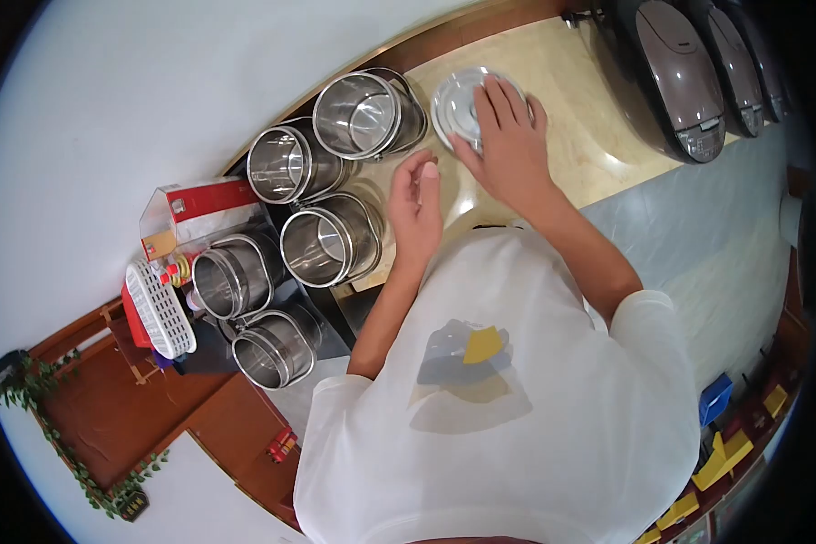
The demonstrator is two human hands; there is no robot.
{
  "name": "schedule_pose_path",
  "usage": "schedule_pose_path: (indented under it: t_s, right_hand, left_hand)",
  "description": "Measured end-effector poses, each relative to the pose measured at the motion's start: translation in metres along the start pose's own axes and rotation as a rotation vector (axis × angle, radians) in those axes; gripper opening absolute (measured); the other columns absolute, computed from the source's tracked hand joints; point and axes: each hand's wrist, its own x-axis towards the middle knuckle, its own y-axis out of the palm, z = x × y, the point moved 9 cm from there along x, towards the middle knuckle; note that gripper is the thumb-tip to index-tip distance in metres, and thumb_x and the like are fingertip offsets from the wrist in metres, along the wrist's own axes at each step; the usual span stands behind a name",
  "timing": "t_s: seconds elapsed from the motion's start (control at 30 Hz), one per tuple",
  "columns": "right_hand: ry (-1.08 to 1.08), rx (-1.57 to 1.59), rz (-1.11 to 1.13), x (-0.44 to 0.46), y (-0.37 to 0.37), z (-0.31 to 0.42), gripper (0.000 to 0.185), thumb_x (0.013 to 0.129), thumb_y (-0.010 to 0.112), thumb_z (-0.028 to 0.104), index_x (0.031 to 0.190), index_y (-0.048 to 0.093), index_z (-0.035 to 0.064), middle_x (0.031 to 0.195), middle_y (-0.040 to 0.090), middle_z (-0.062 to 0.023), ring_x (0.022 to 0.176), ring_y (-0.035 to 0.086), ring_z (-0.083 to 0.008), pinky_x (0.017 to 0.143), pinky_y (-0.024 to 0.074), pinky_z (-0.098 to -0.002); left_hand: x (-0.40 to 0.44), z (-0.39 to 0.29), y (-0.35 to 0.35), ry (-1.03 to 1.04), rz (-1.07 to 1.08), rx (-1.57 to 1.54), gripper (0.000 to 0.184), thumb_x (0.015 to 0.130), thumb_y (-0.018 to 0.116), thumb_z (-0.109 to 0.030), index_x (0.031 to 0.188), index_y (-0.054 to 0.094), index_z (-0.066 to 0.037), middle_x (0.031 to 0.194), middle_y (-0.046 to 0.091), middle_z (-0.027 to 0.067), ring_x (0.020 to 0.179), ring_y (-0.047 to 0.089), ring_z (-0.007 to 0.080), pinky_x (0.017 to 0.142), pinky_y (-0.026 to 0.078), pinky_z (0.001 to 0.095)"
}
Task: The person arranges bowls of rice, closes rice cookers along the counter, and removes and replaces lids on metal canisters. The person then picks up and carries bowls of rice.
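On the pale countertop lies a round, shiny metal lid (453, 95), possibly a stack of lids; the overlap hides this. Its right part is covered by my right hand (514, 140), palm down with the fingers stretched across it and the thumb at the near edge. My left hand (414, 208) is held loosely curled over the counter, nothing visible in it, thumb and fingers apart. Closest to it are a steel pot with a wire handle (358, 113) and another steel pot (317, 245), both lidless with their mouths showing.
More steel pots (281, 163) stand at the left, beside a red and white box (199, 204) and a white plastic basket (160, 308). Several brown rice cookers (675, 63) line the right of the countertop (598, 118). A wooden backboard (462, 25) runs behind.
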Motion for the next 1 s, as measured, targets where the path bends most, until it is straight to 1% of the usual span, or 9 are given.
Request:
schedule_pose_path:
  t_s: [0.07,0.13,0.27,0.3,0.43,0.5,0.57,0.83,1.0]
  right_hand:
    - [-0.017,0.007,0.046,-0.014,-0.017,0.002,0.061,0.091,0.074,0.037,0.134,0.059,-0.0027,0.142,0.058,-0.019,0.131,0.054,-0.0337,0.11,0.0363,-0.0531]
    - [0.513,0.655,0.181,-0.037,-0.007,-0.047,0.059,0.092,0.072,0.041,0.128,0.063,-0.0042,0.13,0.064,-0.0218,0.121,0.06,-0.0355,0.104,0.046,-0.0464]
    - [0.61,0.454,-0.037,-0.053,0.029,-0.127,0.063,0.098,0.062,0.05,0.128,0.064,-0.0052,0.121,0.068,-0.0254,0.114,0.065,-0.0382,0.099,0.0511,-0.0423]
    - [0.69,0.367,0.227,-0.074,0.086,-0.152,0.069,0.099,0.057,0.056,0.129,0.063,-0.0055,0.121,0.069,-0.0264,0.115,0.066,-0.0394,0.101,0.0502,-0.0429]
    - [0.883,0.416,0.573,-0.101,0.131,-0.169,0.085,0.098,0.044,0.07,0.133,0.061,-0.0057,0.124,0.068,-0.0292,0.122,0.063,-0.0437,0.104,0.0489,-0.0439]
    - [0.871,0.41,0.528,-0.096,0.12,-0.161,0.084,0.097,0.047,0.07,0.133,0.062,-0.0048,0.12,0.071,-0.0238,0.115,0.066,-0.0416,0.103,0.0491,-0.0428]
    - [1.155,0.953,0.634,-0.117,0.13,-0.141,0.084,0.097,0.048,0.071,0.133,0.061,-0.0048,0.121,0.07,-0.0193,0.115,0.066,-0.0343,0.102,0.0494,-0.0412]
    - [1.02,1.147,0.207,-0.107,0.031,-0.11,0.075,0.105,0.046,0.059,0.139,0.057,-0.0067,0.147,0.056,-0.0162,0.129,0.055,-0.0251,0.113,0.0382,-0.0333]
    - [0.397,1.151,-0.153,-0.086,-0.043,-0.055,0.051,0.109,0.051,0.035,0.137,0.057,-0.007,0.152,0.051,-0.0212,0.136,0.05,-0.0246,0.115,0.0364,-0.0345]
  left_hand:
    - [0.0,0.032,-0.005,-0.168,-0.052,-0.078,0.055,0.106,0.055,-0.043,0.142,0.053,-0.001,0.14,0.058,0.0168,0.129,0.056,0.0278,0.105,0.047,0.0454]
    - [-0.002,0.051,-0.004,-0.336,-0.091,-0.153,0.062,0.107,0.048,-0.053,0.145,0.052,-0.004,0.138,0.06,0.0137,0.128,0.057,0.0254,0.104,0.047,0.0454]
    - [-0.009,0.072,0.019,-0.667,0.041,-0.186,0.074,0.104,0.034,-0.069,0.149,0.05,-0.013,0.14,0.061,0.0088,0.129,0.058,0.0246,0.105,0.048,0.0485]
    - [-0.011,0.076,0.027,-0.766,0.092,-0.23,0.074,0.103,0.032,-0.071,0.148,0.052,-0.016,0.142,0.061,0.0075,0.129,0.058,0.025,0.106,0.049,0.0497]
    - [-0.004,0.072,0.034,-0.811,0.158,-0.351,0.072,0.102,0.034,-0.071,0.144,0.056,-0.018,0.14,0.063,0.007,0.128,0.061,0.0248,0.105,0.051,0.0493]
    - [-0.005,0.077,0.038,-0.788,0.201,-0.34,0.072,0.102,0.03,-0.07,0.139,0.06,-0.016,0.123,0.071,0.0082,0.101,0.072,0.0226,0.08,0.062,0.043]
    - [-0.01,0.085,0.042,-0.77,0.2,-0.361,0.069,0.103,0.031,-0.068,0.137,0.061,-0.016,0.123,0.071,0.0082,0.103,0.071,0.0218,0.084,0.06,0.0417]
    - [-0.028,0.029,0.044,-0.232,0.118,-0.263,0.079,0.101,0.052,-0.052,0.156,0.03,-0.001,0.151,0.047,0.0176,0.138,0.047,0.0272,0.116,0.037,0.0387]
    - [-0.037,-0.013,0.037,-0.135,0.207,-0.171,0.092,0.096,0.064,-0.059,0.154,0.028,0.004,0.149,0.045,0.0205,0.138,0.044,0.0262,0.116,0.035,0.0384]
